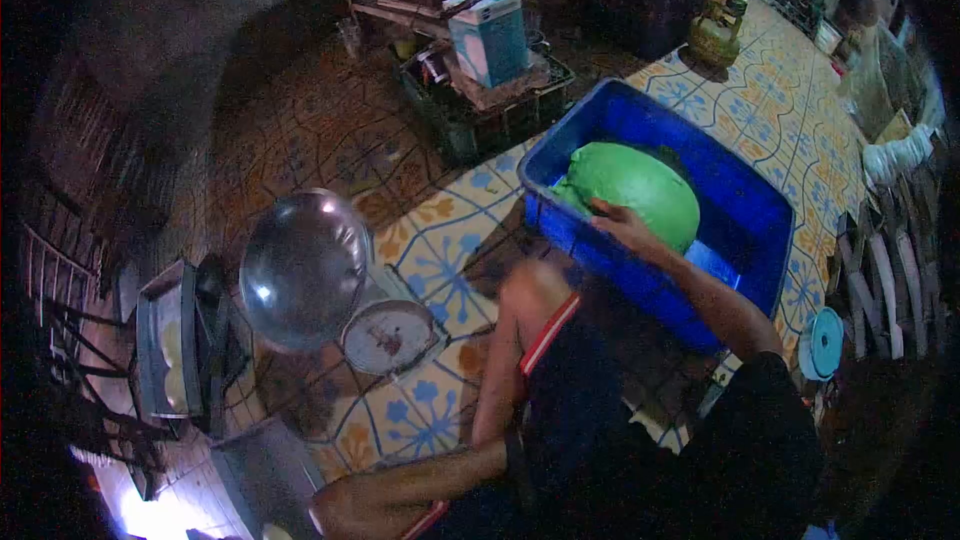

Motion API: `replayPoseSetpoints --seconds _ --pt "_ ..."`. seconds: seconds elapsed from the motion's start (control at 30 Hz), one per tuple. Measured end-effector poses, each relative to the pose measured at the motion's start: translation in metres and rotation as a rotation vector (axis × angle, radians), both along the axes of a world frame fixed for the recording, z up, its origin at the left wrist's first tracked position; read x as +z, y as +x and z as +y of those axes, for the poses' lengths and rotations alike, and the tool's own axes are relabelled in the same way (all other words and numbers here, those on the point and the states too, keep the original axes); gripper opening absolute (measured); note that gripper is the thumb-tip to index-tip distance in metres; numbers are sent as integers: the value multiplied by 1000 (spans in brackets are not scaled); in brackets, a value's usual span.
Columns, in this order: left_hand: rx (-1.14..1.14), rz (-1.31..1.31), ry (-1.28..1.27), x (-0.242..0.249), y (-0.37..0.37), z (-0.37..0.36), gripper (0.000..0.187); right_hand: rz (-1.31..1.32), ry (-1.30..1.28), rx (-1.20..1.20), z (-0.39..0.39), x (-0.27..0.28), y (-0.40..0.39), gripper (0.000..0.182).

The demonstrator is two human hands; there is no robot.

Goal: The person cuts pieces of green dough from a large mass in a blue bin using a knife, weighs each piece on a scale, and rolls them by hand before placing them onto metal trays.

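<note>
A large, smooth green mass [640, 185] lies in a deep blue rectangular tub [755, 155]. It is rounded on top, with a small uneven flap at its left end. My right hand [625, 227] reaches over the tub's near side and rests against the lower left part of the mass, fingers stretched out and slightly apart. What the mass is made of cannot be made out. My left forearm [440, 478] lies across my lap at the bottom; the left hand itself does not show.
A shiny metal bowl [305, 270] sits at a dial scale [390, 337] on the tiled floor. A tray [172, 350] holds pale rounded pieces at left. Behind are a blue-white box [490, 40] on a crate [470, 130] and a gas cylinder [715, 35]. My knee [538, 285] is near the tub.
</note>
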State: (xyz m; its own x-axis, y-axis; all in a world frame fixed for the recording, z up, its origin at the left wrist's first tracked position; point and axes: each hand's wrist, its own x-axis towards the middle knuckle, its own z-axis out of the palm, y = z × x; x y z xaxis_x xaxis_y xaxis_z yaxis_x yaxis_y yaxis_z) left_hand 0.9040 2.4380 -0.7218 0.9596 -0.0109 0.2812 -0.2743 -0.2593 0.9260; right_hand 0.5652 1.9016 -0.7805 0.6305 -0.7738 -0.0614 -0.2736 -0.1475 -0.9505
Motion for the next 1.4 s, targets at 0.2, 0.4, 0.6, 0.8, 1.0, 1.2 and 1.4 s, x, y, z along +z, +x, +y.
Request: replayPoseSetpoints --seconds 0.2,0.4,0.6,0.8,1.0,1.2,1.4 --pt "8 -31 28 8 12 -53 63 135 143 88 -23 3 39 56" --pt "32 -115 10 21 7 -57 64 100 100 -51 -10 3 28 44" --pt "21 -232 -194 31 9 -115 65 -62 99 -166 -16 -7 -3 29" --pt "54 123 -733 5 59 -176 58 -411 117 326 106 136 109 33" --pt "11 275 -762 -28 72 -188 46 369 -1006 1189 186 113 352 55" --pt "25 161 -887 -22 78 -186 49 7 -1230 1630 185 81 384 51" --pt "74 22 -788 -75 113 -206 46 4 -1236 1352 165 4 451 56"
